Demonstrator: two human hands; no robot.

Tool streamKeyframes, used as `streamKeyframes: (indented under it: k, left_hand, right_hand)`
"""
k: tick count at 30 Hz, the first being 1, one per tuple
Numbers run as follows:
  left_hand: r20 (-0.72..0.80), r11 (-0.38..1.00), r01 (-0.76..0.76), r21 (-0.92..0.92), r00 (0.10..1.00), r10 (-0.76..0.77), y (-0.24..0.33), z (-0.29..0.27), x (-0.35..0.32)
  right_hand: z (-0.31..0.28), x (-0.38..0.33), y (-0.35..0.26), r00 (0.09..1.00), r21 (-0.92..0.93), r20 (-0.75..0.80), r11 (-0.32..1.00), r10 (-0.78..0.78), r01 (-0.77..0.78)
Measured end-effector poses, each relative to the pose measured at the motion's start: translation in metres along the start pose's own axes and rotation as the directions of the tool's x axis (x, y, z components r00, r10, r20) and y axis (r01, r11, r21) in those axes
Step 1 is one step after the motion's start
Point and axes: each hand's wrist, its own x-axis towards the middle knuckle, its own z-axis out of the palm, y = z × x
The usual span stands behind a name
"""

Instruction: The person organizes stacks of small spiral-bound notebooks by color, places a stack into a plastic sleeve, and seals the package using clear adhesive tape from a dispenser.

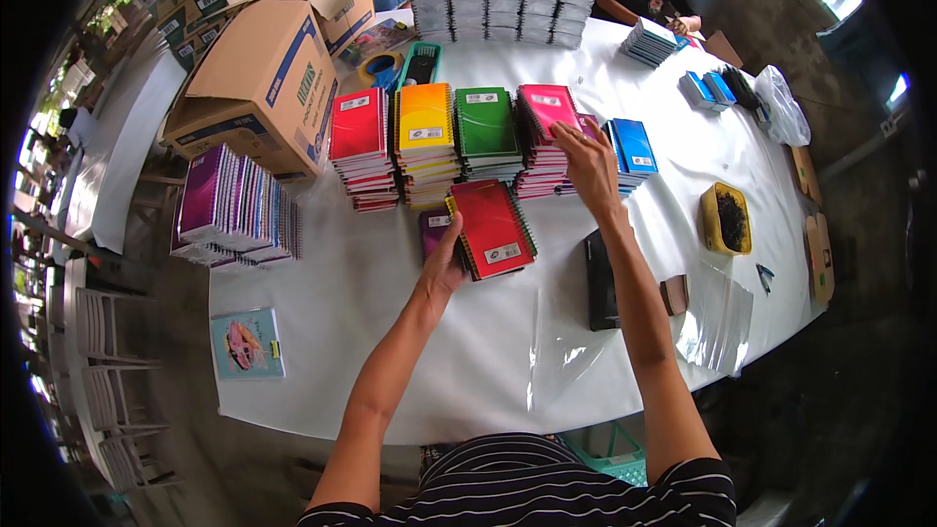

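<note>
Notebooks (491,222), red on top, clamped in your L hand (445,268) before the stacks (426,119); your R hand (590,168) touches a pink notebook (545,107), grip unclear. Prob. mid-collecting; next needs clean single pinch.

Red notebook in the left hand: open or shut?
Shut: the red notebook lies cover up in the left hand, no inside pages showing.

Notebooks (488,135) are red, yellow, green, pink and blue, the shirt (517,483) white-striped black.
</note>
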Motion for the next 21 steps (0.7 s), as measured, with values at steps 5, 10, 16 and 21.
streamKeyframes:
  k: [5,10,16,21]
  left_hand:
    - [0.27,0.978,0.073,-0.196,0.963,-0.017,-0.013,-0.031,0.02]
    - [0.331,0.997,0.013,-0.074,0.943,0.013,-0.012,-0.041,0.003]
    - [0.115,0.991,-0.073,-0.113,0.99,0.086,0.011,-0.047,-0.008]
    - [0.105,0.987,-0.128,-0.098,0.985,0.138,0.034,-0.07,-0.029]
  right_hand:
    - [-0.043,-0.05,-0.116,0.973,0.09,0.097,0.976,-0.209,0.2]
    - [-0.027,-0.058,-0.135,0.906,0.326,0.305,0.926,-0.292,0.189]
    - [0.036,0.05,-0.128,0.985,0.367,0.108,0.926,-0.135,0.087]
    - [0.121,0.086,-0.188,0.943,0.192,0.02,0.927,-0.333,0.323]
